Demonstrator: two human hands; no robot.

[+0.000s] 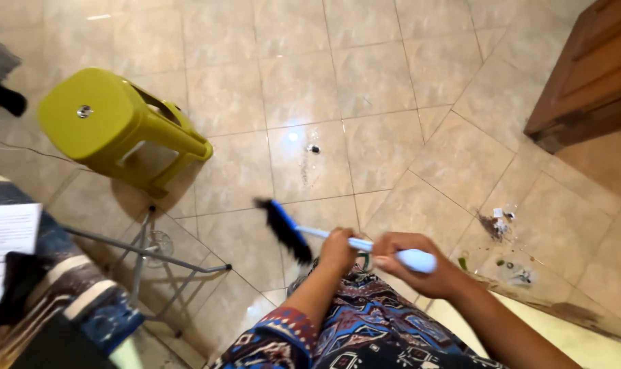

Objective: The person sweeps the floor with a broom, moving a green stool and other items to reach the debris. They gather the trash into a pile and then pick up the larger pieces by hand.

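Both hands closed on the blue-handled broom (310, 232): left hand (339, 249) mid-shaft, right hand (409, 263) at the grip end; black bristles low over tile. Best practice: short strokes toward the debris pile (498, 225), bristles flat

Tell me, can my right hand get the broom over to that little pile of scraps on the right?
Probably yes. The right hand grips the broom handle's end, and only bare tile lies between the bristles and the pile of scraps.
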